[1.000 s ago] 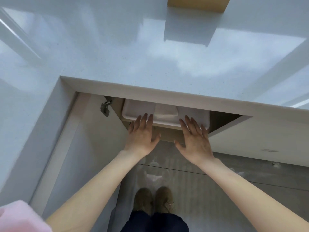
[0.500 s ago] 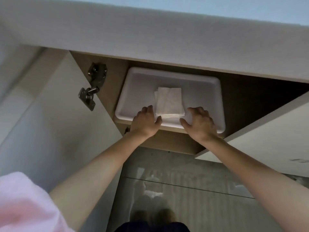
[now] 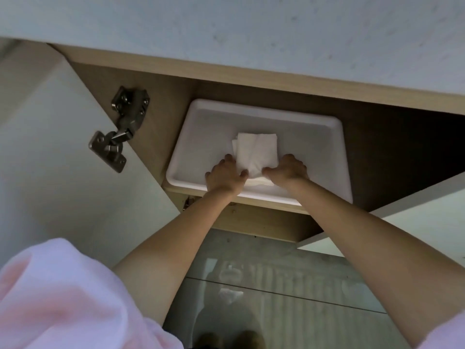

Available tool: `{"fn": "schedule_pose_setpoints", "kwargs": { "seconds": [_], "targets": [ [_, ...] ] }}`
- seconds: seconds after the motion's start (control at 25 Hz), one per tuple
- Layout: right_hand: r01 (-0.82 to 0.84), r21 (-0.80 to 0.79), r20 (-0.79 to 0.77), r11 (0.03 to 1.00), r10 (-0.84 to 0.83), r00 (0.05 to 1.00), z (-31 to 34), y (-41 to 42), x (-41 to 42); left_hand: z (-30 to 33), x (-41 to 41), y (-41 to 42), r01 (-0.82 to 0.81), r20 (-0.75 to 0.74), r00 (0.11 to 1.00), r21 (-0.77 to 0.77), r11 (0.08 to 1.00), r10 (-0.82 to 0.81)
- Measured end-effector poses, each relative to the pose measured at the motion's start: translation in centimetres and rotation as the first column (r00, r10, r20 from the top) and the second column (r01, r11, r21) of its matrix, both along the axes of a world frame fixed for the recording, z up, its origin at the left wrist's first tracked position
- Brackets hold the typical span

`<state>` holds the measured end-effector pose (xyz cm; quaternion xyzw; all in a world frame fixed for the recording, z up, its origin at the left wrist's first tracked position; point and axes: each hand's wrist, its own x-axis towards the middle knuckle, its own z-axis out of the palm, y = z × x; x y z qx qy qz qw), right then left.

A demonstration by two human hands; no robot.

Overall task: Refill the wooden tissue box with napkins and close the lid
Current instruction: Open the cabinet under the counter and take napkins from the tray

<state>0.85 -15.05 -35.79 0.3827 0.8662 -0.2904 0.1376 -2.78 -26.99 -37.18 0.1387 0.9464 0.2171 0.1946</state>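
A stack of white folded napkins (image 3: 256, 152) lies in a white plastic tray (image 3: 203, 137) on a shelf inside the open cabinet under the counter. My left hand (image 3: 225, 176) grips the stack's left near edge, fingers curled around it. My right hand (image 3: 286, 170) holds the stack's right near edge the same way. Both hands reach into the tray over its front rim. The wooden tissue box is out of view.
The white counter edge (image 3: 251, 34) overhangs the cabinet. An open cabinet door (image 3: 63, 159) with a metal hinge (image 3: 120, 127) stands at the left, another door (image 3: 415, 217) at the right. Grey tiled floor (image 3: 276, 285) lies below.
The view has dropped below the counter and closer to the tray. My hands have moved from the tray's front rim inward onto the two sides of the napkin stack.
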Motion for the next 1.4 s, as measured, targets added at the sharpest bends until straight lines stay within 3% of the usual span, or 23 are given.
{"fn": "schedule_pose_setpoints", "kwargs": {
  "seconds": [0.2, 0.44, 0.56, 0.6, 0.64, 0.72, 0.76, 0.84, 1.16, 1.4],
  "targets": [
    [0.120, -0.207, -0.009, 0.971, -0.125, 0.992, -0.1, 0.2, -0.3, 0.0, -0.3, 0.1, -0.019, 0.056, 0.998, 0.069, 0.997, 0.016],
    [0.240, -0.460, -0.190, 0.855, -0.359, 0.914, 2.1, -1.8, 1.5, 2.2, 0.8, -1.0, -0.059, 0.283, 0.959, 0.265, 0.962, -0.019],
    [0.231, -0.545, -0.232, 0.806, -0.409, 0.883, 4.9, -3.2, 3.1, 4.6, 2.4, -2.1, -0.198, 0.380, 0.923, 0.319, 0.927, 0.066],
    [0.227, -0.580, -0.232, 0.782, -0.426, 0.874, 5.8, -3.6, 3.8, 5.4, 3.0, -2.7, -0.319, 0.486, 0.867, 0.370, 0.872, 0.111],
    [0.220, -0.612, -0.226, 0.759, -0.435, 0.872, 6.4, -4.1, 4.4, 6.1, 3.6, -3.3, -0.481, 0.647, 0.754, 0.421, 0.769, 0.117],
    [0.204, -0.664, -0.189, 0.720, -0.425, 0.885, 8.1, -5.6, 6.3, 8.0, 4.9, -5.1, -0.766, 0.893, 0.446, 0.417, 0.490, -0.063],
    [0.197, -0.689, -0.167, 0.697, -0.417, 0.893, 8.8, -6.3, 7.5, 8.8, 5.6, -6.2, -0.834, 0.921, 0.355, 0.389, 0.390, -0.159],
    [0.181, -0.709, -0.125, 0.682, -0.374, 0.919, 10.1, -7.7, 9.7, 10.2, 7.2, -8.1, -0.869, 0.924, 0.308, 0.371, 0.327, -0.228],
    [0.041, -0.672, -0.013, 0.740, -0.067, 0.998, 16.4, -11.1, 16.1, 15.5, 12.8, -13.9, -0.841, 0.941, 0.335, 0.323, 0.435, -0.051],
    [-0.124, -0.577, -0.041, 0.807, 0.123, 0.992, 21.2, -12.5, 17.1, 20.4, 14.6, -14.8, -0.763, 0.894, 0.447, 0.371, 0.530, 0.018]
  ]
}}
